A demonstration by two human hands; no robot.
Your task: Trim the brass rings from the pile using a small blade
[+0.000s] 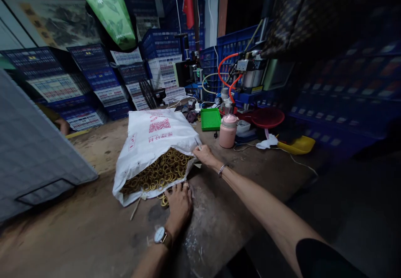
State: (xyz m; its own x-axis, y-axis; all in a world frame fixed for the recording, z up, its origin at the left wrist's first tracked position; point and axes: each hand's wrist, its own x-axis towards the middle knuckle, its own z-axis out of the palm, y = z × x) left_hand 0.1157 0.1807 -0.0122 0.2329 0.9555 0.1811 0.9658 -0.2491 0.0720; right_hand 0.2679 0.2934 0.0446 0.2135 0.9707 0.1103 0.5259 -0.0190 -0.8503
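Note:
A white woven sack [140, 138] with red print and a QR code lies on its side on the worktable. Its mouth faces me, and many brass-coloured rings [163, 171] show inside. My left hand [180, 200], with a watch on the wrist, lies palm down at the lower lip of the mouth, fingers stretched out. A few loose rings [164, 200] are beside its fingers. My right hand [206, 156] is closed at the right edge of the sack. A thin, pale stick-like thing [198, 143] sticks up from its fingers; its kind is unclear.
Behind the sack stand a green tray [210, 119], a pink flask [228, 131], a red dish [267, 118] and a yellow scoop [297, 145]. A pneumatic machine [250, 73] with orange hoses stands beyond. A light panel [37, 152] fills the left. Blue and white crates [90, 67] are stacked behind.

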